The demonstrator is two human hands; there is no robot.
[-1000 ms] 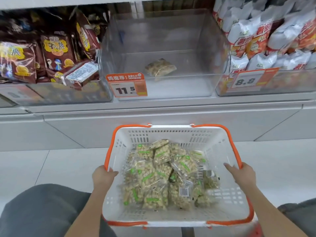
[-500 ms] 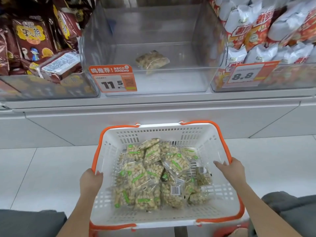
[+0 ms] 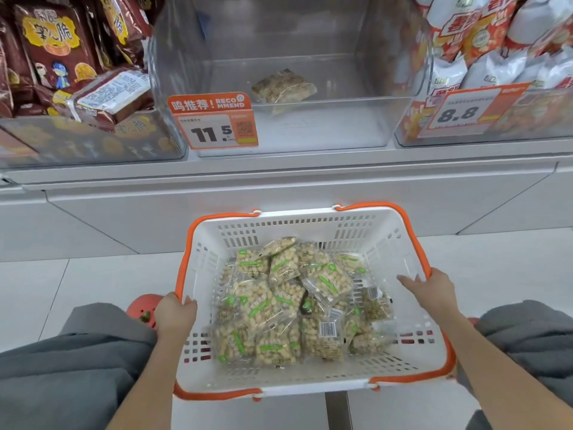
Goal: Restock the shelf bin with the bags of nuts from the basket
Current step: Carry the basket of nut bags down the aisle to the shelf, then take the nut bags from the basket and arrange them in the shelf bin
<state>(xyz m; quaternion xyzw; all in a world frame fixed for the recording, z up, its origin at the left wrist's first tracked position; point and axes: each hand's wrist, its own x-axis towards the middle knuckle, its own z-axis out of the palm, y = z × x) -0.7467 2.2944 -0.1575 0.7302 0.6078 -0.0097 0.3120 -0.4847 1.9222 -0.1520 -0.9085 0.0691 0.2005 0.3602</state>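
Observation:
A white basket (image 3: 403, 249) with orange rim handles sits low in front of me, holding several clear bags of nuts (image 3: 288, 302) with green labels. My left hand (image 3: 175, 315) grips the basket's left rim. On the right rim, my right hand (image 3: 429, 291) holds the edge, fingers pointing inward. Above, the clear shelf bin (image 3: 341, 128) carries an orange 11.5 price tag (image 3: 217, 121) and contains a single bag of nuts (image 3: 283, 88) lying near its middle.
Brown snack bags (image 3: 62, 57) fill the bin on the left. White and red snack bags (image 3: 502, 41) fill the bin on the right, with an 8.8 tag (image 3: 465, 111). A grey shelf base (image 3: 279, 206) and pale tiled floor (image 3: 93, 283) lie below. My grey-clad knees flank the basket.
The view has dropped and come closer to the shelf, so the bin looks larger. The basket sits nearer the shelf base. Both hands keep their hold on the rims.

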